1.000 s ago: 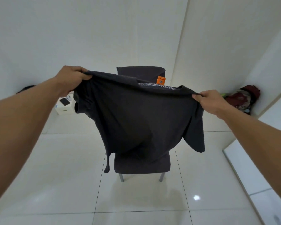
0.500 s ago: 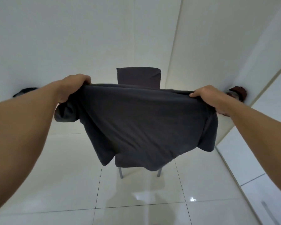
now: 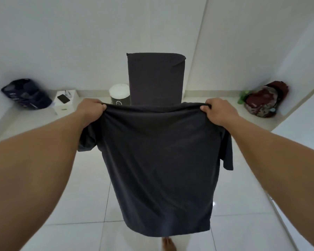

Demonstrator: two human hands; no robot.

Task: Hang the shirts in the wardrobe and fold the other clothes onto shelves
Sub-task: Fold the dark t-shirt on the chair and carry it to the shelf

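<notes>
Shirt held up by its shoulders.
Both hands, left and right, pinch the shirt; keep shoulders level, taut for hanging.

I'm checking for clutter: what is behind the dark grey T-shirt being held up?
The backrest of a dark fabric-covered chair rises above the dark grey T-shirt, a white-lidded dark canister beside it. The chair's lower part is covered.
</notes>
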